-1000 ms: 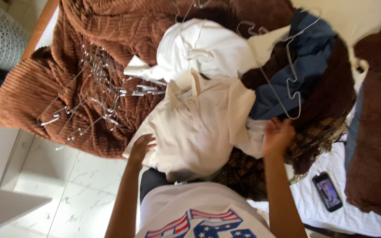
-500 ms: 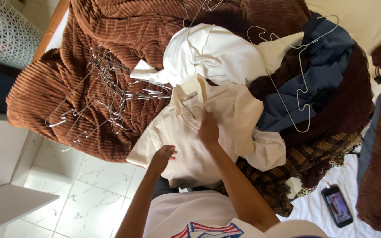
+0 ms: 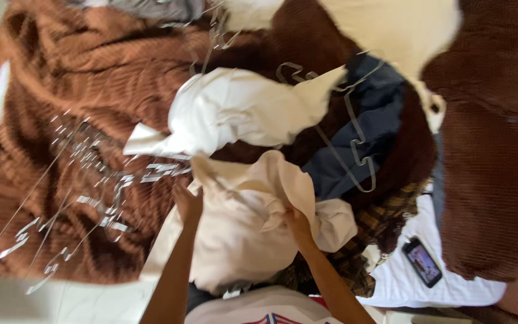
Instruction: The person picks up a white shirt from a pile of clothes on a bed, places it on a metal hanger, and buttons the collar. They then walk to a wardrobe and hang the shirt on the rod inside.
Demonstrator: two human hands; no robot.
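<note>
On brown blanket [image 3: 79,78], two hands [image 3: 188,201] [image 3: 295,221], one cream shirt [image 3: 241,228], perhaps gripped

Motion blurs the wire hangers [image 3: 85,198] left of my fingers; cream shirt [image 3: 241,228] folds hide my fingertips.

Matt cream cloth shirt [image 3: 241,234]; ribbed brown blanket [image 3: 91,78].

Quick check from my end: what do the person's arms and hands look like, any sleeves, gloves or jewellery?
Both forearms are bare up to the frame's lower edge: no sleeves over them. The left hand and right hand are bare, with no gloves. No watch, ring or bracelet shows, though the picture is blurred. The person wears a white shirt with a red, white and blue print, seen at the bottom edge.
</note>
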